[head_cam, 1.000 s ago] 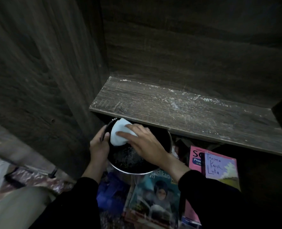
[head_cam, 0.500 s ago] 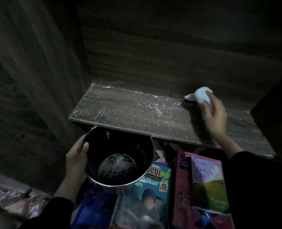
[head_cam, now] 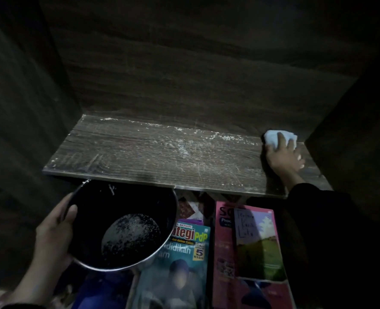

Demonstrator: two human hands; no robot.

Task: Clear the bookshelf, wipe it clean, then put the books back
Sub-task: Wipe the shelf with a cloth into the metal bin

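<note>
The dark wooden shelf board (head_cam: 153,157) holds no books and carries white dust along its back edge and middle. My right hand (head_cam: 283,156) presses a white cloth (head_cam: 273,138) onto the board's far right back corner, fingers curled over it. My left hand (head_cam: 55,228) grips the rim of a dark metal pot (head_cam: 126,226) held below the shelf's front edge at the left. Books lie stacked below: a teal activity book (head_cam: 182,259), a pink book (head_cam: 224,253) and a small book with a green field cover (head_cam: 258,241).
The bookshelf's left wall (head_cam: 39,108) and right wall (head_cam: 349,130) close in the compartment, with the back panel (head_cam: 184,74) behind. A blue object (head_cam: 104,291) lies under the pot. The light is dim.
My right hand lifted the cloth out of the pot, carried it to the shelf and slid it further right into the back corner. The left hand keeps holding the pot.
</note>
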